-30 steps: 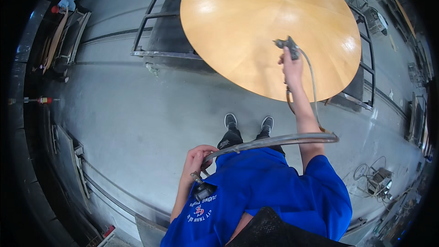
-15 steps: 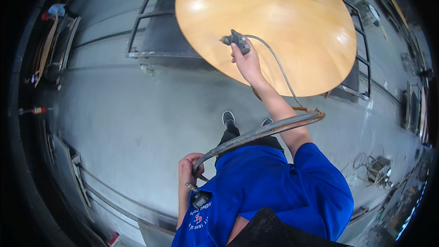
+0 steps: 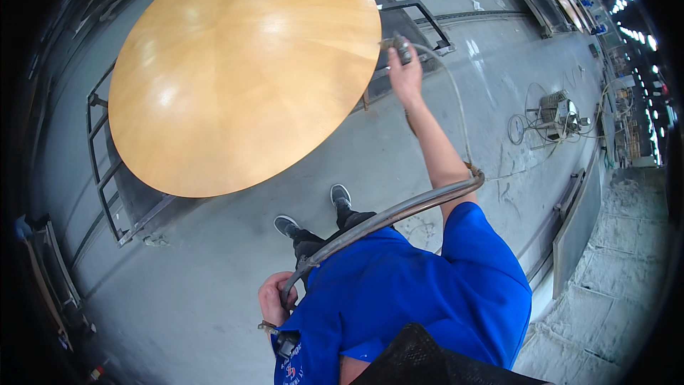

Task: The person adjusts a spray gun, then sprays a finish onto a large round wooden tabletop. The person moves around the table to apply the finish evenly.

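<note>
A large round wooden tabletop (image 3: 242,78), pale and glossy, lies on a dark metal frame (image 3: 107,192) in front of me. Just off its right edge, my right hand (image 3: 406,84) is closed around a spray gun (image 3: 401,50), slightly blurred, its nozzle toward the wood. A thin grey tube (image 3: 459,103) curves from the gun back past my right forearm. Thicker grey and brown hoses (image 3: 385,219) run across my front. Low at my left side, my left hand (image 3: 272,296) has its fingers wrapped around these hoses.
A machine with coiled cables (image 3: 559,115) stands on the floor at the right. Beyond it lean dark panels (image 3: 576,224) beside dusty paving (image 3: 620,257). Another rack with a board (image 3: 545,3) is at the far right, and a further rack (image 3: 53,278) at the left. My shoes (image 3: 287,225) are below the tabletop.
My view and body have turned to the right, so the tabletop now sits further left. The spray gun has gone from over the tabletop to its right edge. Both hands keep their hold.
</note>
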{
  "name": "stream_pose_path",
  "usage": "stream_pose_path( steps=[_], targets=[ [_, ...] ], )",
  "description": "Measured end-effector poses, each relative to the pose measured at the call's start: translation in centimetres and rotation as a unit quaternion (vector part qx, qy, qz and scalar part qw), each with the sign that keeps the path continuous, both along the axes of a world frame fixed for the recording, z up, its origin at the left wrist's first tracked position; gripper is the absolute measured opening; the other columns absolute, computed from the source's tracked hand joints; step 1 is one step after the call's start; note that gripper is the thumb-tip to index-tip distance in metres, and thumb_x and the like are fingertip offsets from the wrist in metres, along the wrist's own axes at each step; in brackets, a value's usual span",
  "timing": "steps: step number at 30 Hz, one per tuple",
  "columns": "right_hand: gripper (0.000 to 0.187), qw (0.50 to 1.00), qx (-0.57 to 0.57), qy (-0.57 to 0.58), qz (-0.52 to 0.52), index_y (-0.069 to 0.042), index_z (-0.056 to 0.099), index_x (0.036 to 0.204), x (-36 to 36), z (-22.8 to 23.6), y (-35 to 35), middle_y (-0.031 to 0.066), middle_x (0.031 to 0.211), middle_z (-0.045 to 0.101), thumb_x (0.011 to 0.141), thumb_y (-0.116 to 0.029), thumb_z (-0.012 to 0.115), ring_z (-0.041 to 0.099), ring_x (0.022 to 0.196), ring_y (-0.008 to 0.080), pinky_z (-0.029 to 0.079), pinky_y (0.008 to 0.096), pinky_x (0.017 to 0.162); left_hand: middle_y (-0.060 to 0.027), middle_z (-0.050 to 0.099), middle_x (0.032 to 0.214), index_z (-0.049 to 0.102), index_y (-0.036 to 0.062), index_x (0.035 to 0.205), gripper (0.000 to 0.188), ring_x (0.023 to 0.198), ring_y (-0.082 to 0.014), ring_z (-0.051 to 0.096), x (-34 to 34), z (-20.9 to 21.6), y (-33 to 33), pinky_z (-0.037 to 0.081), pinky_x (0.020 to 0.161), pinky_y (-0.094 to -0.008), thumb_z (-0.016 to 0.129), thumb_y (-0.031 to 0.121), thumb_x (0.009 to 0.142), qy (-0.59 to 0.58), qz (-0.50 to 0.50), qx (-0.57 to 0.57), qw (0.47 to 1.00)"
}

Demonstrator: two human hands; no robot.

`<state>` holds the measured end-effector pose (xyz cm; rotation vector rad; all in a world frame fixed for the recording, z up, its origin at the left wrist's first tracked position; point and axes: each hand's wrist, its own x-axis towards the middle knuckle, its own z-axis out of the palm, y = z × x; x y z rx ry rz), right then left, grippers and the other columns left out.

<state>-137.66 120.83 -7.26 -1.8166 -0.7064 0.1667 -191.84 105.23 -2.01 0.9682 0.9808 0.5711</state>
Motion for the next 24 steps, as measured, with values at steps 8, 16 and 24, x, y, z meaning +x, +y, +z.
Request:
stream_pose_path(
  steps=[8,16,24],
  targets=[
    [0.049,0.998,-0.017,-0.018,-0.055,-0.003,0.051,0.139,5.1,1.7,-3.9,0.0197,0.123,0.066,0.096,-0.026,0.062,0.063,0.116,0.0323,0.048,0.0393,0.096,0.0009,0.048,0.055,0.063,-0.0065,0.108,0.083,0.044,-0.0053,0.037,1.9,0.5,-0.9,0.021,0.042,-0.0236,0.043,0.073,0.093,-0.001,-0.008,-0.005,1.0],
    [0.041,0.983,-0.038,0.138,0.117,-0.005,0.055,0.132,-11.3,-0.4,-2.2,0.0067,0.084,0.065,0.097,-0.024,0.063,0.062,0.07,0.0133,0.052,0.0308,0.064,0.0014,0.048,0.055,0.066,-0.0052,0.103,0.078,0.045,-0.005,0.037,-1.4,2.1,-3.8,0.022,0.043,-0.0235,0.041,0.068,0.096,0.005,0.041,0.032,0.999],
    [0.028,0.906,0.017,0.221,0.361,0.0,0.053,0.119,-32.8,0.7,2.5,0.002,0.074,0.058,0.099,-0.019,0.061,0.056,0.062,0.0089,0.048,0.0253,0.055,0.0061,0.049,0.062,0.067,-0.0068,0.103,0.083,0.05,-0.003,0.037,-7.4,4.9,-12.5,0.024,0.045,-0.0218,0.046,0.072,0.092,0.024,0.235,-0.021,0.971]
  ],
)
